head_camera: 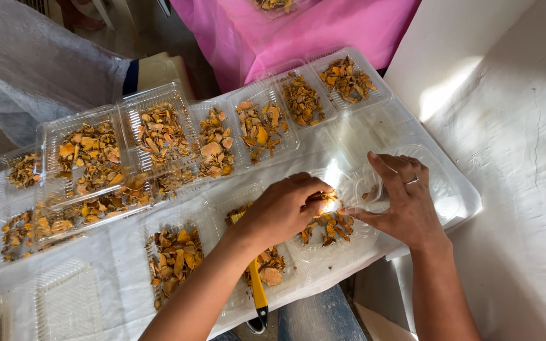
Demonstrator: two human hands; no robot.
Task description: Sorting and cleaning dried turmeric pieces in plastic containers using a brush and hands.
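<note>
A single view comes from a camera on the person's head, looking steeply down and forward over a white table (pixel 450 208) at close range. The forearms enter from the bottom edge, with the left hand (pixel 282 211) and right hand (pixel 402 202) near centre frame. The trays (pixel 159 126) stretch away to the upper left, and a pink cloth (pixel 311 28) lies at the far top edge.

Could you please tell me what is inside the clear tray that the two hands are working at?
The clear tray holds orange-brown dried slices. The left hand covers the slices on its near-left side, and the right hand holds its hinged lid, so part of the contents stays hidden.
</note>
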